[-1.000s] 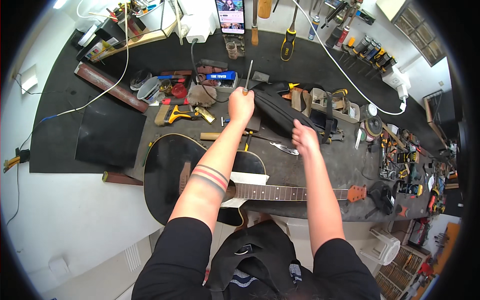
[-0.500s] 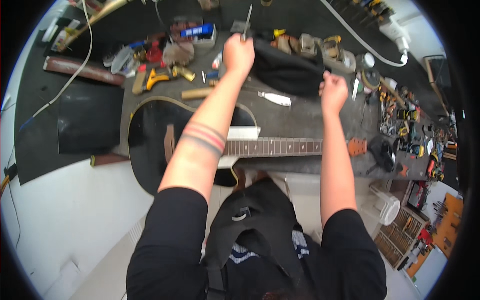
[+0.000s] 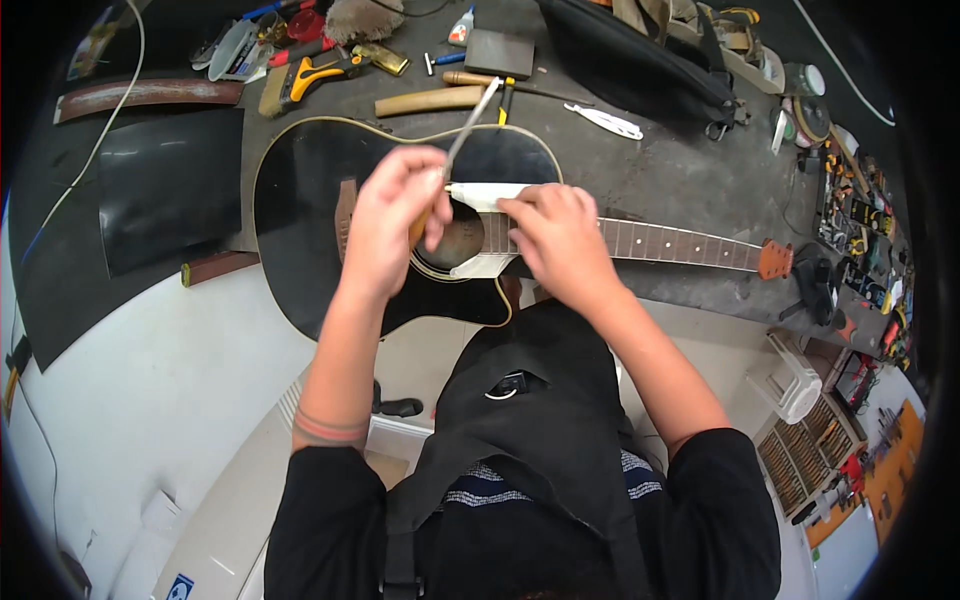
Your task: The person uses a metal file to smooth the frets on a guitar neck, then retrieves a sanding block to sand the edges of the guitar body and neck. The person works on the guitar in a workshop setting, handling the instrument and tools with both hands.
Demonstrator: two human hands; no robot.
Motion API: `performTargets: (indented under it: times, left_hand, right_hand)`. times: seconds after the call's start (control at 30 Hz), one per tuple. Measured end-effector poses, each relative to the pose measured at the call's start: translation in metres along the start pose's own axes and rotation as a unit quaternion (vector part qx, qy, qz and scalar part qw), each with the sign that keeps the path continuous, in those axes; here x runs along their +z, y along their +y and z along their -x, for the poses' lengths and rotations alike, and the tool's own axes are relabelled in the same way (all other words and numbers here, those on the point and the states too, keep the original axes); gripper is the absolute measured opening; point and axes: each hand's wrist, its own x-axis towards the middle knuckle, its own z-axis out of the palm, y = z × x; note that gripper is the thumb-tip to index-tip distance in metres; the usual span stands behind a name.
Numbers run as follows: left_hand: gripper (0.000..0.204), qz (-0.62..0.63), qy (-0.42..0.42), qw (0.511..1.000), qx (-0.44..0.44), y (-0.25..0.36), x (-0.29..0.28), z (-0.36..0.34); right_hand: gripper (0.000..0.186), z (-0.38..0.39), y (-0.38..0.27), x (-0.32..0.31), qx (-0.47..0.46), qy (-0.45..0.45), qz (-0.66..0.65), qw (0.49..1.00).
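A black acoustic guitar (image 3: 300, 235) lies on its back on the bench, its neck pointing right. White strips (image 3: 487, 195) cover parts of the top on both sides of the fretboard's end. Over the soundhole (image 3: 460, 242), my left hand (image 3: 385, 215) is closed around a slim metal-bladed tool (image 3: 472, 125). Its blade points up and away; an orange-brown handle shows below the fingers, and its exact kind is unclear. My right hand (image 3: 562, 235) rests at the body end of the fretboard (image 3: 665, 242), fingers bent and spread, fingertips at the far white strip.
Behind the guitar lie a curved wooden piece (image 3: 430, 100), a grey block (image 3: 500, 53), a glue bottle (image 3: 461, 27) and a white folding razor (image 3: 605, 121). A black cloth bag (image 3: 640, 65) sits at the back right. A black sheet (image 3: 170, 190) is left of the guitar.
Both hands have come back from the bench's far side to the guitar's soundhole. My right hand has let go of the black bag; my left still holds the tool. The view has shifted.
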Motion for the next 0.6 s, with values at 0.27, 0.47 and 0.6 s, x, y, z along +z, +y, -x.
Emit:
performTargets:
  times: [0.27,0.47,0.6]
  left_hand:
    - [0.038,0.094,-0.031,0.986,-0.135,-0.062,-0.03,0.058]
    - [0.042,0.04,-0.039,0.988,-0.143,-0.067,-0.043,0.055]
    - [0.042,-0.067,-0.051,0.99,-0.114,-0.068,-0.046,0.055]
  right_hand:
    - [0.036,0.002,0.003,0.025,-0.027,-0.001,0.021,0.999]
    - [0.04,0.006,0.0,0.024,-0.032,0.007,0.063,0.997]
    - [0.042,0.011,-0.005,0.026,0.005,0.017,0.073,0.997]
